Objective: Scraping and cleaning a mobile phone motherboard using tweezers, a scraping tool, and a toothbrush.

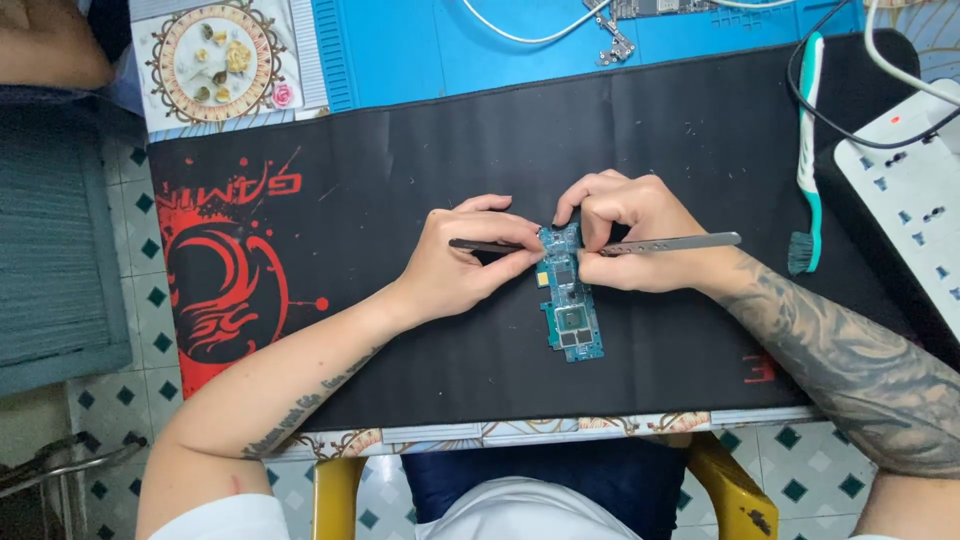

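A narrow blue-green circuit board (570,305) lies lengthwise on a black mat (420,150) with a red pattern. My left hand (465,260) grips dark tweezers (490,245) that lie across it, tips at the board's upper end. My right hand (625,235) pinches a flat silver metal tool (680,242), its tip at the same upper end of the board. Both hands meet over the top of the board and hide that part.
A teal-and-white brush (806,150) lies at the mat's right. A white power strip (915,185) with black cables sits at the far right. A blue work mat (450,40) with white cable and small metal parts lies behind. A small patterned dish (215,62) with bits stands back left.
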